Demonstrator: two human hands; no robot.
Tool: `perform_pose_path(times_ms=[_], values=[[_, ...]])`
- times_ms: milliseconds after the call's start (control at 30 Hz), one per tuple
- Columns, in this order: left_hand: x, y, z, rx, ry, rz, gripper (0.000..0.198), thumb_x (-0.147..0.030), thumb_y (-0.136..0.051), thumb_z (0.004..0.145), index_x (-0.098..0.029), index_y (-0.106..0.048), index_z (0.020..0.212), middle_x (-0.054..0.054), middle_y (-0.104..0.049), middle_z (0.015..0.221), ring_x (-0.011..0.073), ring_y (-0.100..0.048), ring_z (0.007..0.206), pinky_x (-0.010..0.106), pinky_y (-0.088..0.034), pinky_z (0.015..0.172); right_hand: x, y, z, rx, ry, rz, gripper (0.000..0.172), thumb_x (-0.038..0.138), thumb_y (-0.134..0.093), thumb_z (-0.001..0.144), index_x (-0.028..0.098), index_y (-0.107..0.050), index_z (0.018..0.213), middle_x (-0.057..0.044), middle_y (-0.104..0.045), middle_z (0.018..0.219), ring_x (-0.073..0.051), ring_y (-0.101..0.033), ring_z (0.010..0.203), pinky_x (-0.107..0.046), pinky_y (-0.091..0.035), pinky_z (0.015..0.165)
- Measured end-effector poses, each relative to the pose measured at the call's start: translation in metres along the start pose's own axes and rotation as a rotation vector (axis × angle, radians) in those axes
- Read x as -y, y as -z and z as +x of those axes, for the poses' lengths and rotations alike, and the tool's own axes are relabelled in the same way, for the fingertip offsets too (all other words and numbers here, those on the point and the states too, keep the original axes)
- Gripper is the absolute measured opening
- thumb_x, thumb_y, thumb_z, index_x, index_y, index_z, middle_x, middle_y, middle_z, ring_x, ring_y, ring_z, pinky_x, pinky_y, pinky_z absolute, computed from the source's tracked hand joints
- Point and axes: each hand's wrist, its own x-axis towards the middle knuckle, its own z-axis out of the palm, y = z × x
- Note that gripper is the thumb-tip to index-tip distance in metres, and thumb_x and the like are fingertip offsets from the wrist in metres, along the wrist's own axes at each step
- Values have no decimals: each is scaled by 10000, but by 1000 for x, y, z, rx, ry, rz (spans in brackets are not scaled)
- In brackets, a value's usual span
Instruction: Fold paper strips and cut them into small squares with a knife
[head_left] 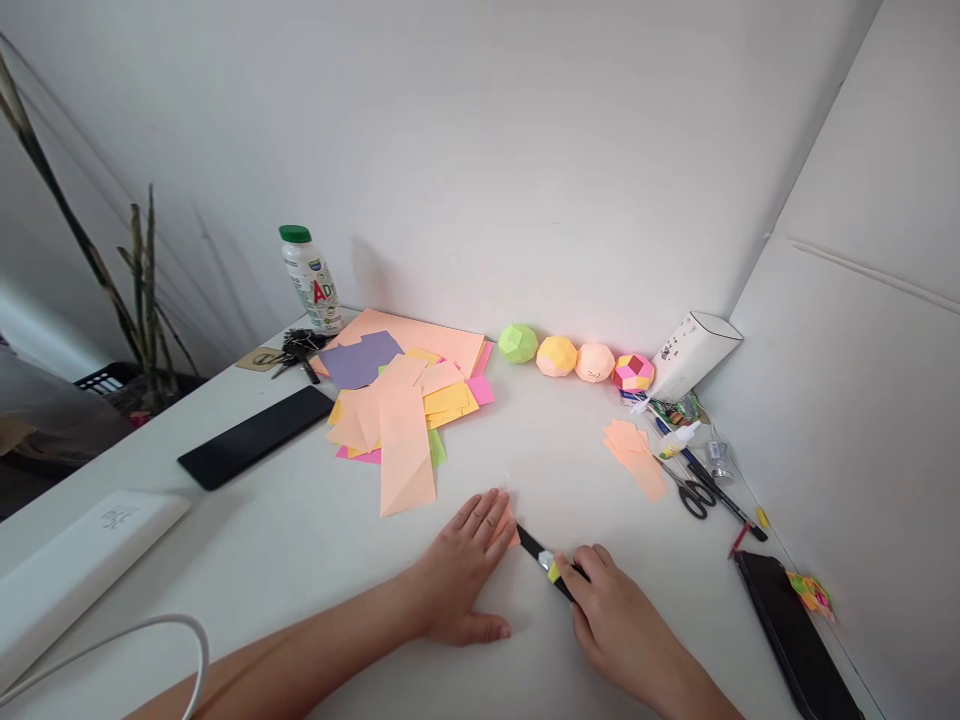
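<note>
My left hand (466, 562) lies flat on the white table, its fingers over a small piece of peach paper (514, 532). Most of that paper is hidden under the fingers. My right hand (616, 622) is closed around a utility knife (550, 562) with a black blade and a yellow-green part on its body. The blade points up and left, and its tip is at the paper's right edge beside my left fingers. Beyond my left hand lies a pile of coloured paper, with a long creased peach strip (405, 440) on top.
Four paper balls, one of them green (517, 343), line the wall. To the right are peach scraps (636, 458), scissors (694, 497), a glue bottle (679, 440) and a black phone (795, 635). A black slab (256, 437), white bottle (311, 285) and white device (90, 570) with a cable stand left.
</note>
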Motion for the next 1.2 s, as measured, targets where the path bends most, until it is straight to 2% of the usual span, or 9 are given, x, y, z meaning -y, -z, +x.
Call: perform_pose_path(times_ms=[267,467,700,1200], values=[[1,3,0,49,-4,-14,1156,-849,-394,674,-64,-129,1481,232,-8,1525,426,1,1395,570,-65,1117,3,-3,4,12,-29,-27,567,12,-412,779,100,-473,1336,-147,-540,1047,-257,-499,979,-397,-508,832],[0,5,1,99,28,-12,1153,-844,-403,665,-84,-120,1484,201,26,1530,394,58,1399,549,-38,1126,3,-2,14,-16,-43,-41,567,25,-398,791,88,-451,1353,-150,-546,1056,-258,-499,979,-383,-518,810],[-1,6,0,80,29,-23,1135,-832,-399,678,-65,-151,1476,204,23,1524,390,63,1398,548,-37,1128,4,-3,15,-41,-36,-29,557,18,-403,782,74,-478,1331,-156,-555,1045,-261,-503,954,-397,-527,785],[1,2,0,90,31,10,1157,-860,-381,660,-98,-102,1485,200,46,1526,392,65,1396,552,-48,1126,7,-10,26,-112,-62,-39,538,33,-413,789,68,-497,1319,-152,-564,1036,-262,-498,952,-385,-519,792]])
